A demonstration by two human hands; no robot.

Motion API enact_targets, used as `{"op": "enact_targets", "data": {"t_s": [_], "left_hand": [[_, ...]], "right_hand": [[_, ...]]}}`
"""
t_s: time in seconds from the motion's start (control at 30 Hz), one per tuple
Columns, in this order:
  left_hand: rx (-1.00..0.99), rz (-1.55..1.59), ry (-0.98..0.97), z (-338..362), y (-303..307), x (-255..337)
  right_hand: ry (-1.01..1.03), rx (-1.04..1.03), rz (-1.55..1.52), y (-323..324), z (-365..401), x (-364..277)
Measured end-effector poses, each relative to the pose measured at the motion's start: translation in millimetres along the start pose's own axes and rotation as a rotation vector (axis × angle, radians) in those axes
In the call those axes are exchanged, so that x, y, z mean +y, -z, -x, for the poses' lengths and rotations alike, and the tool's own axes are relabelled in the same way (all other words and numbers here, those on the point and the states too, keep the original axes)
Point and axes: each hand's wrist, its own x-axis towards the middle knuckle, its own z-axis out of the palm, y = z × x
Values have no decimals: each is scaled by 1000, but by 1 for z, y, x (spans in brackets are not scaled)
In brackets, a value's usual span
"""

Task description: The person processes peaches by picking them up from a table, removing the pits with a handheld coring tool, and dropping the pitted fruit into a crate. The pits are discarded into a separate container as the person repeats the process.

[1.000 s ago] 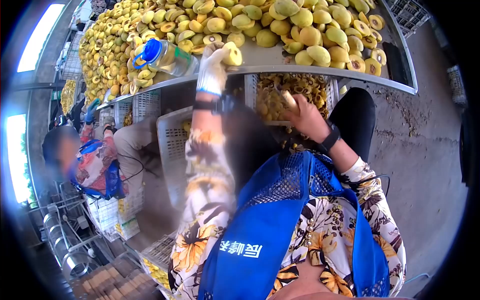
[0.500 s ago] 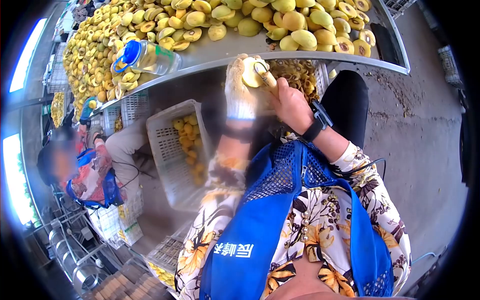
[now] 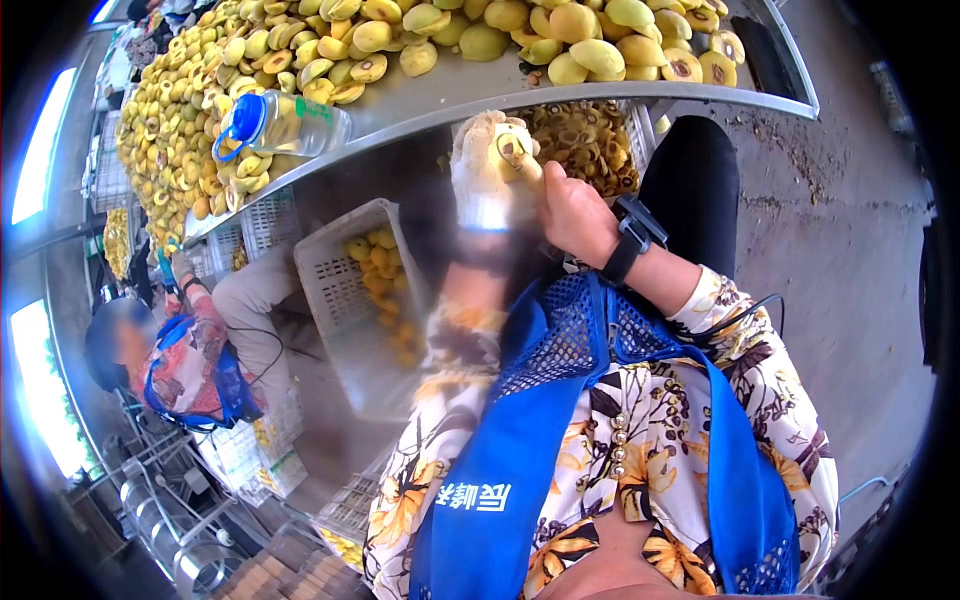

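Note:
My left hand (image 3: 478, 170), in a pale knitted work glove, is closed around a yellow peach half (image 3: 507, 143) with its cut face turned up. My bare right hand (image 3: 580, 215), a black watch on its wrist, grips the handle of a pitting tool (image 3: 529, 170). The tool's curved metal loop lies against the middle of the cut face. Both hands are close together just in front of the metal table's edge (image 3: 420, 118). Below and beyond them is a crate of brown-centred fruit scraps (image 3: 585, 140).
Heaped halved and whole peaches (image 3: 590, 45) cover much of the table. A blue-lidded plastic bottle (image 3: 285, 124) lies at its edge. A white crate (image 3: 340, 300) with yellow fruit halves stands at my left. Another person (image 3: 190, 365) sits farther left. My dark-clothed knee (image 3: 695, 190) is at the right.
The tool's loop has shifted on the peach half, and my gloved fingers now wrap more around the fruit. The view has tilted slightly; the other person's arm is lower.

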Motion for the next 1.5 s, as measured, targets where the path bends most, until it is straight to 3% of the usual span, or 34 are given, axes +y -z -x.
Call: {"op": "enact_targets", "data": {"t_s": [0.1, 0.27, 0.33, 0.47, 0.57, 0.67, 0.77, 0.8, 0.87, 0.97, 1.03, 1.1, 1.13, 1.17, 1.23, 1.33, 1.37, 1.43, 1.5], "left_hand": [[-73, 51, 145, 4, 1, 13], [28, -148, -4, 7, 1, 12], [75, -146, -31, 1, 3, 5], [199, -302, -242, 1, 2, -11], [269, -364, -249, 6, -3, -13], [134, -51, 109, 3, 15, -7], [216, -30, 119, 6, 6, -6], [243, -176, 2, 6, 7, -11], [241, -181, -8, 1, 12, -13], [277, -309, -92, 3, 8, -13], [269, -386, -101, 3, 9, -13], [225, -173, 89, 5, 12, -11], [203, -67, 183, 5, 14, -9], [213, -66, 180, 6, 14, -9], [232, -56, 170, 6, 13, -13], [287, -172, 52, 3, 19, -18], [296, -241, 28, 2, 21, -18], [333, -371, -96, 3, 18, -23], [316, -408, -153, 8, 3, -17]], "right_hand": [[101, -45, 55, -2, 0, 14], [170, -128, 159, 17, 0, -1], [145, -94, 16, 6, -4, 5], [-89, -109, -252, 0, 3, -11], [-161, -152, -224, 3, 7, -15], [45, -144, -10, 2, 5, 9], [37, -292, 76, 12, -2, 19], [58, -238, 42, 7, 2, 20], [120, -123, -16, -5, -1, 18], [-206, -187, -318, -15, 4, 4], [-170, -164, -280, -20, 5, 9], [-52, -97, -132, -26, 5, 25], [-138, -285, 11, -14, 1, 27], [122, -255, 121, 4, 3, 25], [19, -321, 123, 14, -2, 17], [-123, -190, -42, -26, 1, 28], [-330, -234, -287, -13, 1, 2], [-356, -324, -515, -16, 0, -1], [-229, -178, -387, -28, 4, 8]]}}
